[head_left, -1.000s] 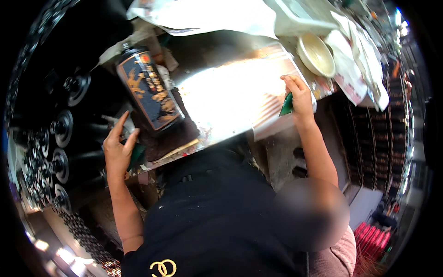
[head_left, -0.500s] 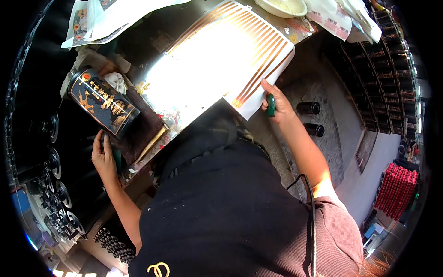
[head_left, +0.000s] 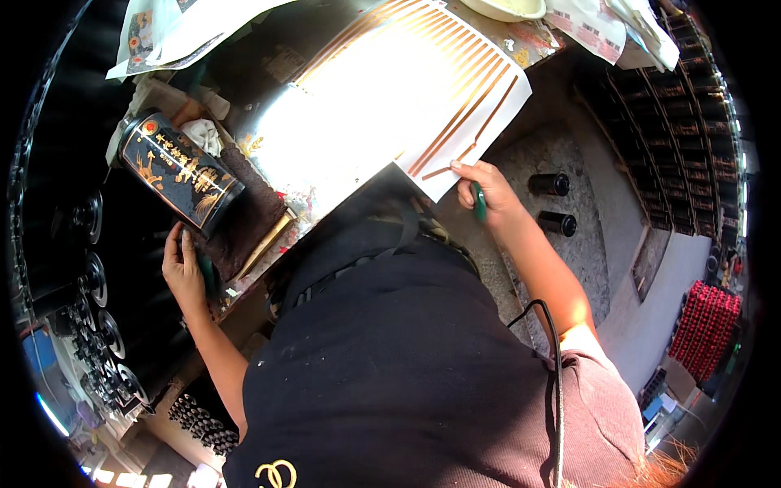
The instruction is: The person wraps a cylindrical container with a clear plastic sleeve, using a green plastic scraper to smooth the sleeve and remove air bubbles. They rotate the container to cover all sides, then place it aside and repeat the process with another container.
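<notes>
That big foil sheet (head_left: 350, 122) is looking super glossy, glaring white. The black canister (head_left: 179, 171) is shining like lacquered metal, and the brown pad (head_left: 244, 215) under it is looking matt and fuzzy.

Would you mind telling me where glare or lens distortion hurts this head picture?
Head view: the white sheet on the table is blown out by glare, its gold stripes legible only near the right hand; fisheye bends the shelving at the rim; the black canister by the left hand stays sharp.
</notes>
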